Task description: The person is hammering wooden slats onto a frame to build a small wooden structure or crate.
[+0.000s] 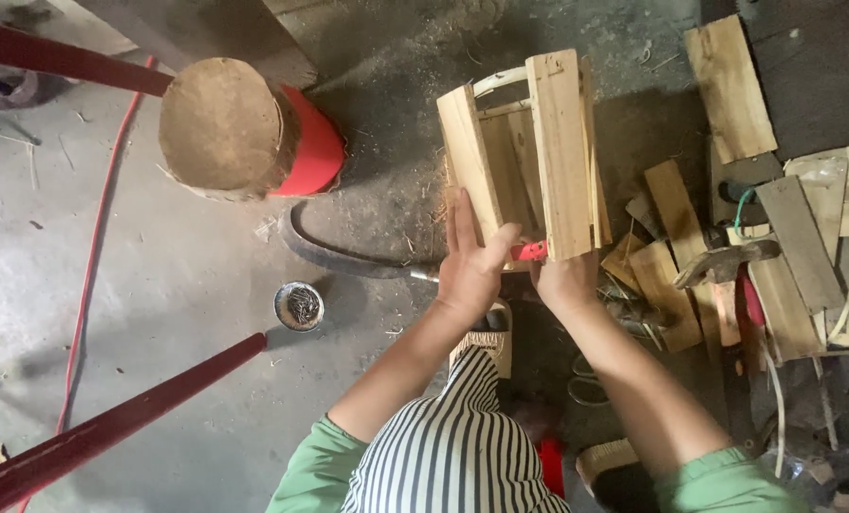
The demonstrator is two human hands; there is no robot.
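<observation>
Got my left hand [470, 269] flat against the side slat of this little wooden crate [529, 157], thumb hooked round its edge. My right hand [565, 281] has its grip closed on the bottom corner, by something red. Further out: a hammer [726, 261] on scrap boards, and a small tin of nails [299, 306] on the floor.

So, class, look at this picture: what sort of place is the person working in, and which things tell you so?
Most likely a small woodworking workshop. Both hands hold a pale slatted wooden crate; loose cut wooden planks lie on the dusty concrete floor; a small round tin of nails and a hammer sit nearby.
</observation>
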